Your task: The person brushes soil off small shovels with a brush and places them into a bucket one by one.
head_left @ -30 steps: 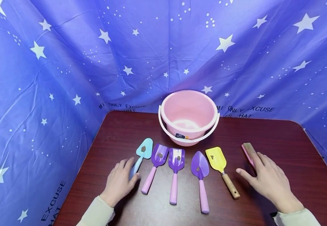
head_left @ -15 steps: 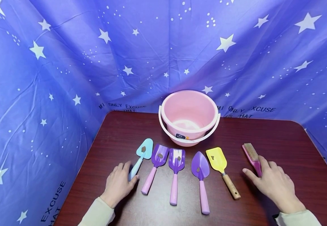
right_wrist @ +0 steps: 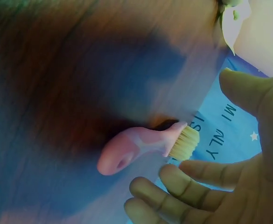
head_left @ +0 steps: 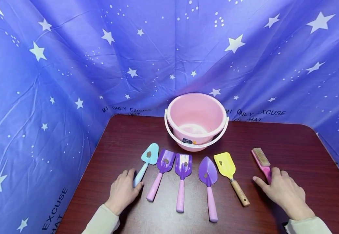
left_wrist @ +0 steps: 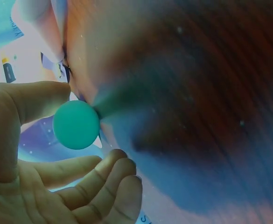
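In the head view, my left hand (head_left: 122, 192) lies beside the handle of a light blue garden trowel (head_left: 150, 154). Seen from the left wrist, the round handle end (left_wrist: 76, 125) stands in the gap between thumb and fingers, which do not close round it. My right hand (head_left: 288, 193) is over the handle of a pink scrubbing brush (head_left: 261, 157), bristles up. From the right wrist, the thumb and loosely bent fingers are spread, with the brush handle (right_wrist: 135, 145) lying on the table beyond the fingertips.
Between the hands lie two purple scoops (head_left: 167, 157) (head_left: 183, 171), a pointed purple trowel (head_left: 207, 168) and a yellow shovel (head_left: 226, 168) with a wooden handle. Behind them stands a pink bucket (head_left: 197, 109), its white handle (head_left: 223, 129) lowered. A blue starry cloth (head_left: 157, 58) surrounds the table (head_left: 277, 139).
My right hand has drawn back toward me along the brush, so its bristles and upper handle show more. The left hand has barely moved; the tools and bucket stay in place.
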`<state>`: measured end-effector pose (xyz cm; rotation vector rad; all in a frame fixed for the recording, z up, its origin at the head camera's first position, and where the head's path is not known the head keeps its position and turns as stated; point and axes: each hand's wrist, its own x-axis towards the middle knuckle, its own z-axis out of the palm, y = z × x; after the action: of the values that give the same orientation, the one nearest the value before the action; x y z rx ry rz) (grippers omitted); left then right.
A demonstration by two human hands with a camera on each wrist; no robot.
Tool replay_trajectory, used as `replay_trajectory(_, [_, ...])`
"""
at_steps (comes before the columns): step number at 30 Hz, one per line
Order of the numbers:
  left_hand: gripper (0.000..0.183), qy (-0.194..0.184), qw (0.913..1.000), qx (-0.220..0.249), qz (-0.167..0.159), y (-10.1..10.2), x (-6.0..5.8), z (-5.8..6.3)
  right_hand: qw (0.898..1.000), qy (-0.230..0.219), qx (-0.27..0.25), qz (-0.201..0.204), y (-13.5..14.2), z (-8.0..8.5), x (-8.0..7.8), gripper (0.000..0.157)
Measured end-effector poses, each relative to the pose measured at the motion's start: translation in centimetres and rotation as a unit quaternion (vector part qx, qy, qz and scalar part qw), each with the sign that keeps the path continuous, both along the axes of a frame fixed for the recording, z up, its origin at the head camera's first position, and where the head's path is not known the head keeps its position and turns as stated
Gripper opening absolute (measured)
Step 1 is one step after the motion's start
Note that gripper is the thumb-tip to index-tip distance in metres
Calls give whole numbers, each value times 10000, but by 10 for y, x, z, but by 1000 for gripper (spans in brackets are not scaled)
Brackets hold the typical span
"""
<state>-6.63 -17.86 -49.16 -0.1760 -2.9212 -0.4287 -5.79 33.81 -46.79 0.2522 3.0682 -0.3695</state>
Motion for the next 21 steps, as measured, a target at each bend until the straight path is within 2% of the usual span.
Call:
replay_trajectory(8, [57, -214, 9997, -4, 109, 2, -1, -1, 9992, -403, -19, 73, 2, -3, -1, 87])
replay_trajectory(15, [55, -311, 9995, -10, 75, 5, 0, 0, 9990, -444, -54, 77, 4, -6, -2, 79])
replay_trajectory(21, [44, -236, 9996, 121, 118, 8, -1, 0, 9993, -368, -39, 64, 6, -9, 0, 69])
